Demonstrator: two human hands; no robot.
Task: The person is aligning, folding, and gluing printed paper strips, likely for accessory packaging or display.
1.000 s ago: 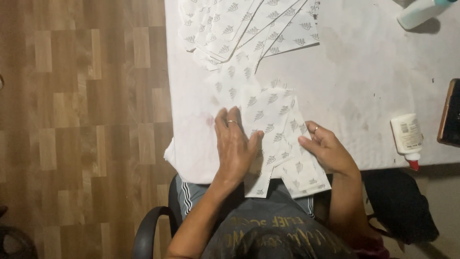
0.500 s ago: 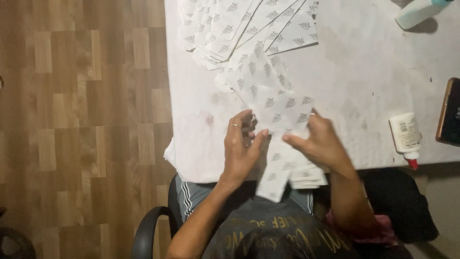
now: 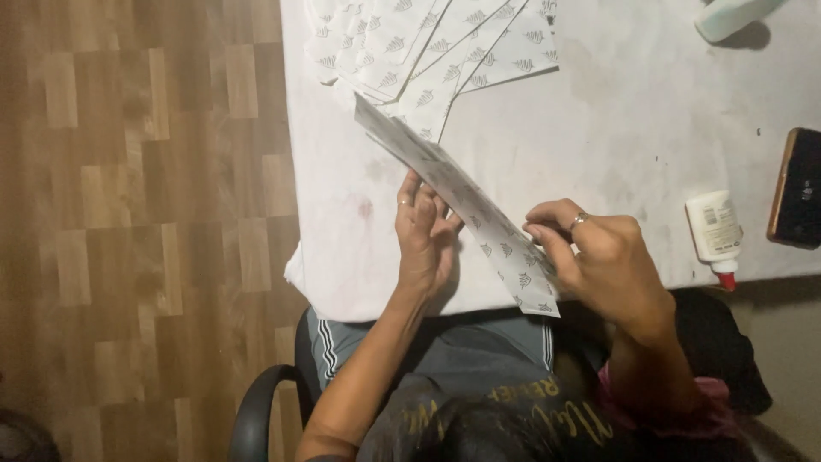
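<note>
I hold a white patterned paper sheet [image 3: 466, 198] lifted off the white table [image 3: 633, 145] and tilted on edge, running from the pile down toward my lap. My left hand [image 3: 423, 233], with a ring on it, supports the sheet from the left side with fingers spread against it. My right hand [image 3: 594, 257], also ringed, pinches the sheet's lower right end. A fanned pile of the same patterned sheets [image 3: 428, 43] lies at the table's far left corner.
A small white glue bottle with a red tip [image 3: 714, 235] lies at the table's right. A dark phone [image 3: 797, 188] sits beyond it at the right edge. A pale bottle [image 3: 735, 13] lies at the top right. Wooden floor [image 3: 128, 214] is to the left; a black chair arm [image 3: 256, 411] is below.
The sheet lay flat on the table under both hands; it is now picked up and tilted on edge between them. My right hand has moved right and closed on its lower end.
</note>
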